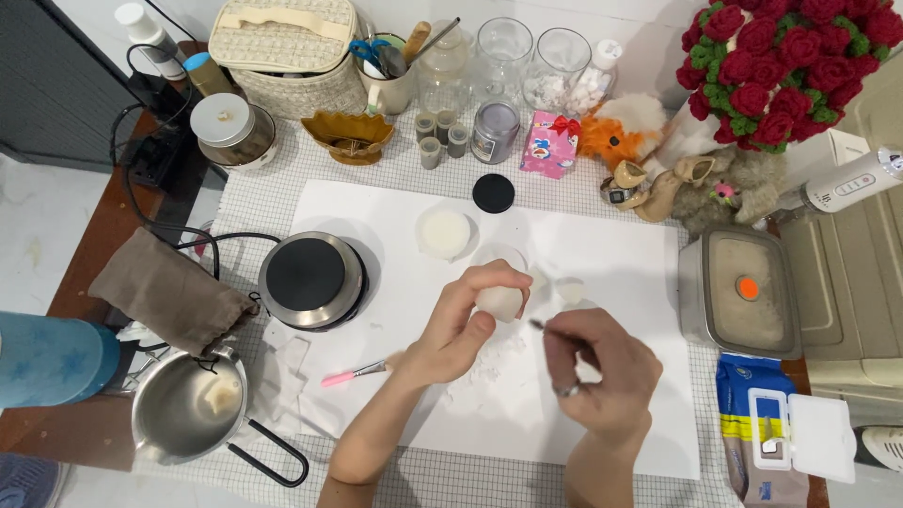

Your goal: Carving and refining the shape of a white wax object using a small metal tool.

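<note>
White wax lump (499, 301) gripped in your left hand (461, 325); right hand (602, 372) pinches thin tool (546, 328), tip pointing ten o'clock, just short of lump.

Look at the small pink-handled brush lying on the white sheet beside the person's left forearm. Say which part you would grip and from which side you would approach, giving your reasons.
Probably grip the pink-handled brush at its pink handle, the left-hand end, coming from above. It lies flat on the white sheet, so only a top pinch gets around it. The left hand and its forearm sit close to the bristle end, while the handle end has open sheet around it.
</note>
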